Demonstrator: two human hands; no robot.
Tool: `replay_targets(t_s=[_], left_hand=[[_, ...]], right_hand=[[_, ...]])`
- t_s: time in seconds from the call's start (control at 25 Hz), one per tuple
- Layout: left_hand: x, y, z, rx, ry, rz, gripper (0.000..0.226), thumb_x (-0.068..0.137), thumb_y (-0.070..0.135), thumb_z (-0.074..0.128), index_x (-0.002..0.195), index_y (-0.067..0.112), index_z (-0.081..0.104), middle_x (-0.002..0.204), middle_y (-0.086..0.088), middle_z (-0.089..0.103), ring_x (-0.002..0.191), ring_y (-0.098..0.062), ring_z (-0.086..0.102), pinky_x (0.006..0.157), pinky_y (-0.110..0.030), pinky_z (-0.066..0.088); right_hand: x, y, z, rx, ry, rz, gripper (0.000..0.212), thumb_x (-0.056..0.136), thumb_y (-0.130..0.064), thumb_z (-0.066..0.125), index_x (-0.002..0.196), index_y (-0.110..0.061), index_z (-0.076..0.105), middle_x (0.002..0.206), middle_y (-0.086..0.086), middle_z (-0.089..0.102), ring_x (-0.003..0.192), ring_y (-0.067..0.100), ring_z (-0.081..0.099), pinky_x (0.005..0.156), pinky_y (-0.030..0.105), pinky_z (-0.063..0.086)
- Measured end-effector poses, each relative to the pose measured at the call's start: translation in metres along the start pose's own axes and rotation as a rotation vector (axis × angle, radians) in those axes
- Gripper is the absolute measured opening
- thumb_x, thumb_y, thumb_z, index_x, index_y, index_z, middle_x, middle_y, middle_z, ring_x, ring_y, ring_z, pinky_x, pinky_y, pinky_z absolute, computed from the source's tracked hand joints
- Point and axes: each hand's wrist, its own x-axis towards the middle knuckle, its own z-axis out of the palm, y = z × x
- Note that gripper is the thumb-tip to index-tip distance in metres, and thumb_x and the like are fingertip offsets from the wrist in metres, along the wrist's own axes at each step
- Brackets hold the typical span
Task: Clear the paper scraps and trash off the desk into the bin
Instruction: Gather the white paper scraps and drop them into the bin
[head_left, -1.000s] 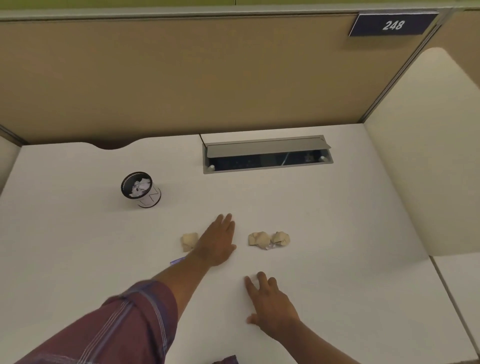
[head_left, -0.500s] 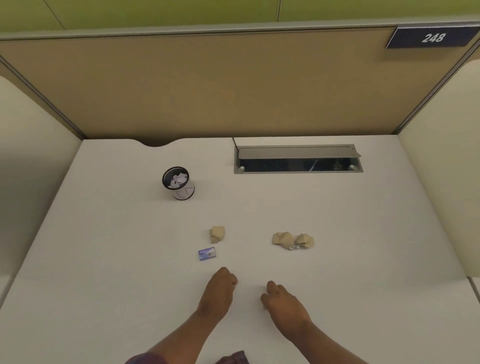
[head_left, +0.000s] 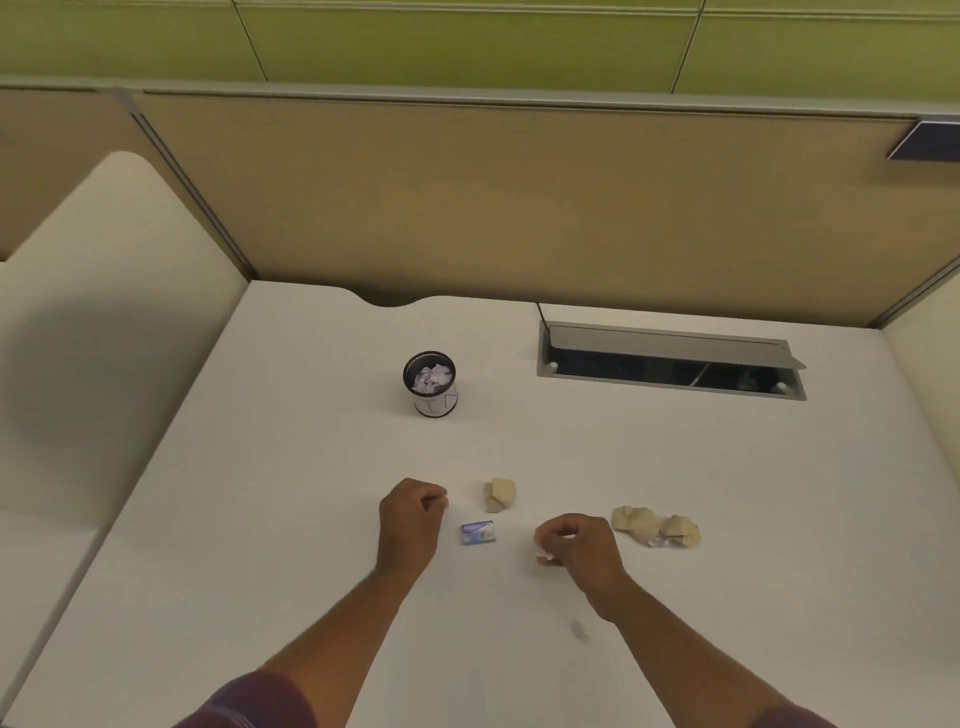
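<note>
A small black-rimmed bin (head_left: 430, 383) stands on the white desk (head_left: 291, 509), with white paper scraps inside. My left hand (head_left: 410, 522) rests on the desk with its fingers curled shut; I cannot tell if it pinches anything. My right hand (head_left: 579, 545) is curled, with a small white scrap (head_left: 545, 557) showing at its fingertips. Between the hands lies a blue wrapper (head_left: 478, 533). A crumpled tan paper ball (head_left: 500, 493) sits just beyond it. Right of my right hand lie two more tan paper balls (head_left: 635, 524) (head_left: 680, 530).
An open cable tray with a raised grey lid (head_left: 670, 358) is set into the desk at the back right. Tan partition walls (head_left: 519, 208) enclose the back, and cream side panels (head_left: 104, 291) flank the desk. A faint smudge (head_left: 577, 630) marks the desk near my right forearm.
The view has swung left and up. Both hands drew back from the paper balls and curled shut. The left hand now sits left of the blue wrapper, which it had covered earlier.
</note>
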Motion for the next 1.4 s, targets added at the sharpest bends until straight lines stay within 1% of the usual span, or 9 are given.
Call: replay_targets(t_s=[0.12, 0.32, 0.52, 0.64, 0.8, 0.96, 1.12, 1.28, 1.4], left_hand=[[0.045, 0.018, -0.019, -0.066, 0.073, 0.013, 0.012, 0.081, 0.000, 0.073, 0.084, 0.010, 0.079, 0.087, -0.004, 0.076, 0.086, -0.019, 0.070, 0.086, -0.034, 0.057], [0.125, 0.057, -0.041, -0.050, 0.169, 0.082, 0.012, 0.083, 0.004, 0.072, 0.090, 0.006, 0.081, 0.092, -0.012, 0.078, 0.089, -0.025, 0.070, 0.085, -0.031, 0.054], [0.169, 0.059, -0.043, 0.020, 0.119, 0.101, 0.013, 0.086, 0.005, 0.071, 0.092, 0.007, 0.082, 0.095, -0.011, 0.078, 0.088, -0.023, 0.070, 0.083, -0.031, 0.057], [0.183, 0.054, -0.041, 0.035, 0.072, 0.070, 0.012, 0.086, 0.006, 0.072, 0.093, 0.006, 0.082, 0.095, -0.012, 0.079, 0.087, -0.023, 0.071, 0.083, -0.033, 0.060], [0.192, 0.050, -0.042, 0.015, 0.019, 0.050, 0.012, 0.087, 0.006, 0.070, 0.091, 0.000, 0.079, 0.090, -0.016, 0.077, 0.082, -0.028, 0.067, 0.084, -0.042, 0.061], [0.181, 0.041, -0.047, -0.039, 0.060, -0.022, 0.026, 0.092, 0.004, 0.062, 0.115, 0.004, 0.073, 0.117, -0.015, 0.073, 0.109, -0.028, 0.067, 0.098, -0.036, 0.053], [0.157, 0.026, -0.042, -0.045, 0.064, -0.095, 0.029, 0.095, 0.008, 0.058, 0.123, 0.010, 0.064, 0.126, -0.012, 0.063, 0.119, -0.028, 0.061, 0.104, -0.045, 0.051], [0.121, 0.016, -0.024, 0.001, 0.001, -0.101, 0.028, 0.093, 0.009, 0.059, 0.121, 0.012, 0.062, 0.124, -0.010, 0.062, 0.121, -0.028, 0.058, 0.103, -0.045, 0.050], [0.095, 0.010, -0.005, 0.036, -0.122, -0.061, 0.026, 0.093, 0.012, 0.061, 0.119, 0.012, 0.062, 0.123, -0.010, 0.063, 0.120, -0.027, 0.059, 0.103, -0.045, 0.051]], right_hand=[[0.031, -0.049, 0.027, 0.023, 0.004, -0.074, 0.012, 0.079, 0.000, 0.076, 0.069, -0.006, 0.077, 0.079, 0.012, 0.076, 0.068, 0.022, 0.072, 0.066, 0.033, 0.062], [0.088, -0.138, 0.079, -0.064, 0.062, -0.217, 0.017, 0.080, -0.001, 0.074, 0.068, -0.012, 0.078, 0.070, 0.004, 0.076, 0.062, 0.020, 0.074, 0.065, 0.034, 0.064], [0.134, -0.190, 0.125, -0.326, 0.140, -0.305, 0.011, 0.083, -0.005, 0.071, 0.076, -0.010, 0.079, 0.079, 0.006, 0.077, 0.072, 0.027, 0.075, 0.074, 0.043, 0.065], [0.149, -0.203, 0.141, -0.493, 0.160, -0.347, 0.013, 0.086, -0.007, 0.066, 0.083, -0.007, 0.079, 0.086, 0.010, 0.077, 0.080, 0.028, 0.073, 0.075, 0.036, 0.062], [0.157, -0.210, 0.150, -0.560, 0.108, -0.333, 0.024, 0.091, -0.010, 0.055, 0.086, -0.007, 0.078, 0.092, 0.011, 0.077, 0.085, 0.029, 0.070, 0.075, 0.034, 0.058], [0.155, -0.202, 0.145, -0.578, 0.093, -0.377, 0.024, 0.095, -0.012, 0.053, 0.093, -0.006, 0.077, 0.101, 0.012, 0.076, 0.090, 0.029, 0.070, 0.082, 0.037, 0.059], [0.148, -0.181, 0.123, -0.455, 0.113, -0.395, 0.018, 0.095, -0.011, 0.058, 0.098, -0.007, 0.076, 0.103, 0.009, 0.075, 0.093, 0.029, 0.071, 0.085, 0.048, 0.061], [0.133, -0.152, 0.086, -0.545, 0.168, -0.461, 0.016, 0.095, -0.015, 0.061, 0.101, -0.012, 0.076, 0.105, 0.004, 0.076, 0.094, 0.021, 0.071, 0.086, 0.026, 0.050], [0.118, -0.125, 0.046, -0.592, 0.193, -0.403, 0.017, 0.097, -0.017, 0.061, 0.106, -0.013, 0.075, 0.111, 0.004, 0.075, 0.096, 0.016, 0.067, 0.089, 0.024, 0.045]])
